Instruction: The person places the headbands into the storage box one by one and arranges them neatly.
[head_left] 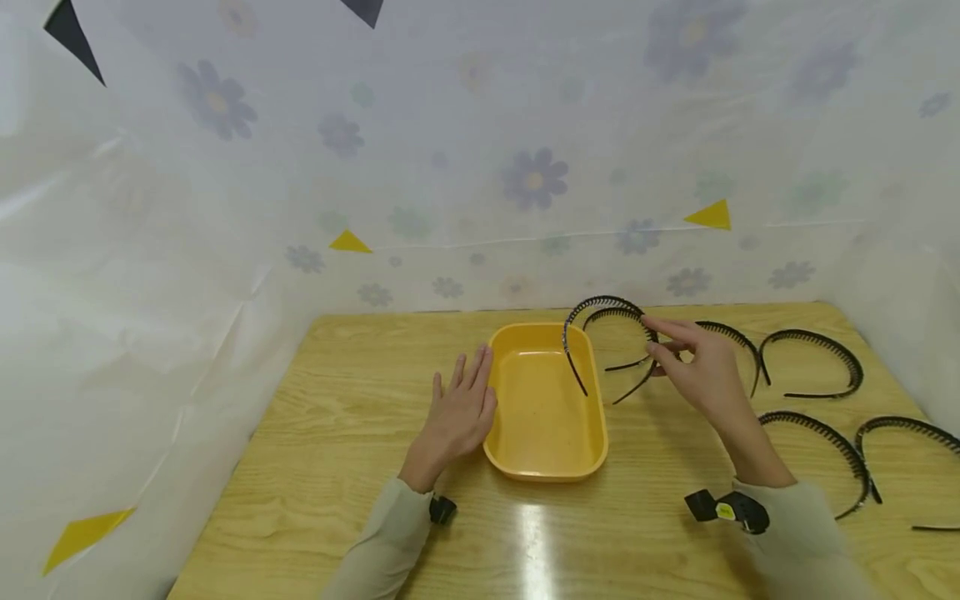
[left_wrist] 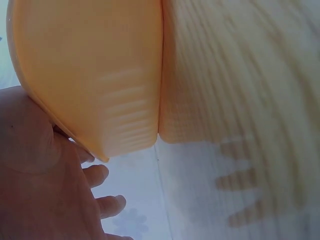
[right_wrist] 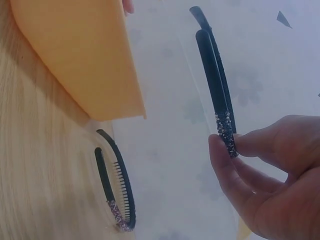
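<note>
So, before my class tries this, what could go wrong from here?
The right hand pinches the held headband on one side with fingertips, so it might swivel or slip. In the head view, one free end appears over the yellow tray and might knock it if lowered. A second headband lies close by and might get snagged.

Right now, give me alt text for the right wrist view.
A person's right hand pinches a glittery black headband between thumb and fingers. A second headband, toothed inside, rests on the wooden table near a yellow tray.
</note>
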